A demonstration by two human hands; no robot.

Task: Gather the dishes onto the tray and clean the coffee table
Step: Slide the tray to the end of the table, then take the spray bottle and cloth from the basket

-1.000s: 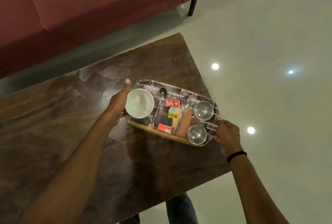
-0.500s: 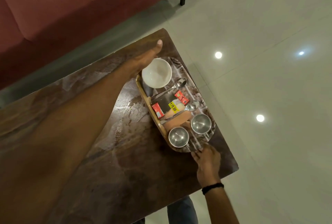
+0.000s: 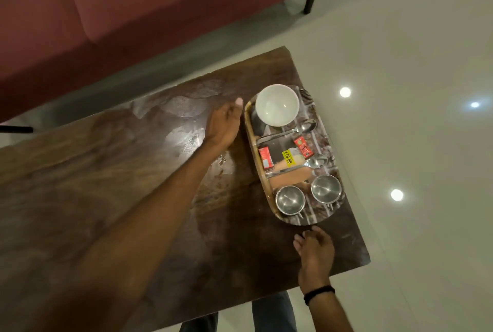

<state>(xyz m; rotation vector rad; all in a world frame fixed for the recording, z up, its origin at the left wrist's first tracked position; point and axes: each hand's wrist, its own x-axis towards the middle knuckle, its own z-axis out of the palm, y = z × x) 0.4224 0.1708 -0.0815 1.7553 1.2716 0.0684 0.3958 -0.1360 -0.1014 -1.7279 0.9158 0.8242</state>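
Compared with half a second before, both hands had come off the tray (image 3: 253, 145): the left hand (image 3: 223, 124) now hovered just beside its long left edge, fingers loosely curled and holding nothing, and the right hand (image 3: 314, 250) lay spread and empty on the tabletop (image 3: 133, 198) just short of the tray's near end. The tray stood lengthwise at the tabletop's right end (much as before). On it sat a white bowl (image 3: 277, 104) at the far end, two spoons (image 3: 306, 128), a packet (image 3: 286, 158) with a yellow price sticker, and two steel cups (image 3: 290, 200) at the near end. The packet's print was too small to read beyond the sticker. The left fingertips were partly hidden behind the hand. A red sofa (image 3: 133, 11) stood beyond, cut off by the picture's edge.
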